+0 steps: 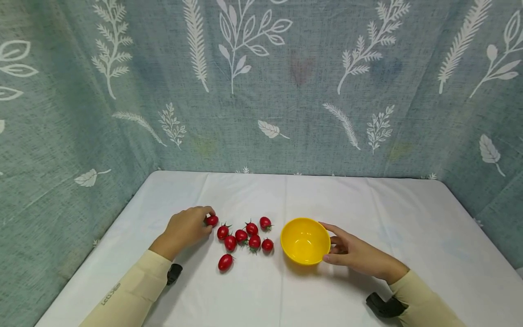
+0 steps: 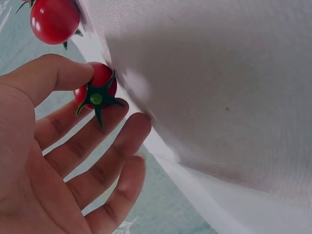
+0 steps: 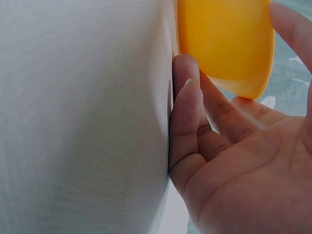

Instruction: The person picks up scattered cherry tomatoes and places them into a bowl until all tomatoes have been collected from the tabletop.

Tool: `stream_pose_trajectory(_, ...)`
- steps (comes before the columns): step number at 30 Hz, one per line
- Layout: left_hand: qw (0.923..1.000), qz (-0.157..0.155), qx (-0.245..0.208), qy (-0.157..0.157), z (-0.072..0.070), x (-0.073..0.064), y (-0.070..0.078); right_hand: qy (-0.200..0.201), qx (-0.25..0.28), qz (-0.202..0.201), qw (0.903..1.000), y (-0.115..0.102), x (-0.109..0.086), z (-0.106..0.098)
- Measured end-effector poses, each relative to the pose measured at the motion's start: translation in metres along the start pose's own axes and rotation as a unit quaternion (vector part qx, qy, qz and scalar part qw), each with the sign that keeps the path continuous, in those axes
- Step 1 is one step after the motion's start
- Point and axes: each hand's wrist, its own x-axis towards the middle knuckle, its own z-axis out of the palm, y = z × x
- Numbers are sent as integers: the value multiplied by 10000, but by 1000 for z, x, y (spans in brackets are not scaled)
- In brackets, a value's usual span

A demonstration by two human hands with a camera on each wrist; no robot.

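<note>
Between the thumb and fingers of my left hand (image 1: 189,229) a red cherry tomato (image 1: 212,220) is pinched at the far left of the group. Its green star-shaped stem end faces the palm in the left wrist view, where the other fingers (image 2: 101,170) are loosely bent. Several more cherry tomatoes (image 1: 241,235) lie close together on the white cloth to the right. On the right stands a yellow bowl (image 1: 305,240), with nothing inside. My right hand (image 1: 359,254) holds its right side, thumb at the near side and index finger at the far rim.
A white cloth (image 1: 327,299) covers the table. One cherry tomato (image 1: 225,262) lies nearer the front than the others. Patterned grey-green curtains (image 1: 261,100) hang behind and at both sides. Dark devices (image 1: 384,305) are strapped at the wrists.
</note>
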Motion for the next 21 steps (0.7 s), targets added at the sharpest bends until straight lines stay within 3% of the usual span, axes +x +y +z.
stream_pose_trajectory(8,9995,-218,-142,158,-3,1,0,36,-70,15,10000,1,1,0)
stream_pose_trajectory(21,9963,33,-290,814,-11,-4,14,74,-89,10,9999,3,2,2)
